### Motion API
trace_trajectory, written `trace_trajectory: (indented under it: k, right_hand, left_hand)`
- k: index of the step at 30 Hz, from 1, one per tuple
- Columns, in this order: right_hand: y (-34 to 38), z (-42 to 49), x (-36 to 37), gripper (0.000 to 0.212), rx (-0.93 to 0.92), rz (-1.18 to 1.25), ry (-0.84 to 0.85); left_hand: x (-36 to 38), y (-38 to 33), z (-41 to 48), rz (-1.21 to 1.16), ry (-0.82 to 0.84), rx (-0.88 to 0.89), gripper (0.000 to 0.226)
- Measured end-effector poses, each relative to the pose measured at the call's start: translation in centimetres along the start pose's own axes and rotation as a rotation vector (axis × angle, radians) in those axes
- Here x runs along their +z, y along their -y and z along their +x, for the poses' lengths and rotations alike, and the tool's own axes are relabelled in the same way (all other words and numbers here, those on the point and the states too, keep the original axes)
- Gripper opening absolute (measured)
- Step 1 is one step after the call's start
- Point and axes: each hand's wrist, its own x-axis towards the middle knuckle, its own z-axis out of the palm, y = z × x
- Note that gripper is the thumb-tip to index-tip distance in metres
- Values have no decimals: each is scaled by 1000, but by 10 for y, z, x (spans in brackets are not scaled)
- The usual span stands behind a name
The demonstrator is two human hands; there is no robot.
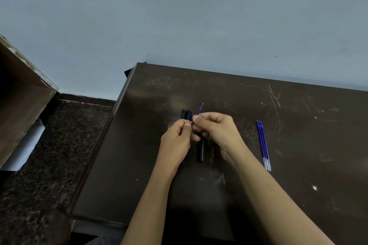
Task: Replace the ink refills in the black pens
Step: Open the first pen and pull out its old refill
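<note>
From the head view, both hands meet above the middle of the dark, scratched worktop (pixel 298 185): the left hand (pixel 177 137) and right hand (pixel 215 131) have curled fingers that pinch a blue refill (pixel 199 112), which slants with its fine tip up and away from the person. Under and just behind the hands lie black pens (pixel 186 114), one black pen piece (pixel 200 150) showing between the wrists. Well to the right, three spare blue refills (pixel 263 145) lie side by side, touching.
</note>
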Motion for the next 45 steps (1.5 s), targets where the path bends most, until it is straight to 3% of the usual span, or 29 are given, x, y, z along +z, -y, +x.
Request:
trace_trajectory:
  k: [5, 8, 12, 14, 18, 22, 45]
  right_hand:
    - [29, 19, 1, 10, 68, 235, -11]
    - [52, 46, -8, 10, -33, 270, -94]
    - [52, 86, -14, 14, -403, -435, -203]
    - [41, 98, -10, 17, -433, -702, -141]
    - [14, 106, -2, 20, -380, -870, -110]
    - [8, 102, -1, 24, -454, -964, -159]
    - [4, 101, 1, 24, -500, -978, -184]
  left_hand:
    - [2, 0, 0, -31, 10, -8, 27]
    - [0, 0, 2, -25, -30, 1, 26]
    - [0, 1, 3, -20, -50, 10, 26]
    - [0, 1, 3, -13, -47, 10, 26]
    - [-2, 1, 4, 27, -61, 17, 26]
    - [1, 0, 2, 39, -54, 19, 25]
    - [2, -3, 2, 68, -31, 19, 25]
